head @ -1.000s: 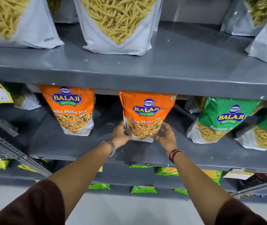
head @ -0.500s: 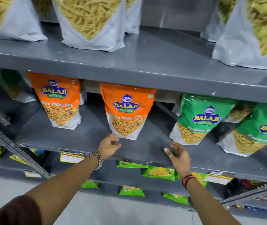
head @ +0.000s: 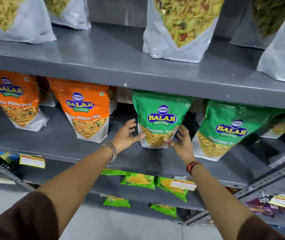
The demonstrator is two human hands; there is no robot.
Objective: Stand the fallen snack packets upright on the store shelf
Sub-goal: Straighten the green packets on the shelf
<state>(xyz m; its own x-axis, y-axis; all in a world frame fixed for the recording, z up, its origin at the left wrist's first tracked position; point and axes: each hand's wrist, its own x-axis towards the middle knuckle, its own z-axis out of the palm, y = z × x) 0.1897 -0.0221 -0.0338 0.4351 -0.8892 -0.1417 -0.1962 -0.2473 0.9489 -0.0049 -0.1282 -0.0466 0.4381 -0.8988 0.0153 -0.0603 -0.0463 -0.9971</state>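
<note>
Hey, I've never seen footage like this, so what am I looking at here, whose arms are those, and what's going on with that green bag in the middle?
There is no machine here. The picture comes from a wide-angle camera worn on a person's head, looking forward and down, so the two arms reaching in from the bottom belong to the wearer. In front is a grey metal store shelf stocked with snack packets. The left hand, with a metal watch on its wrist, and the right hand, with a red and black band, are spread open on either side of a green Balaji Ratlami Sev packet, touching its lower edges without clearly gripping it. Left of it stand two orange Balaji Khatta Mitha Mix packets; right of it is another green packet.
</note>
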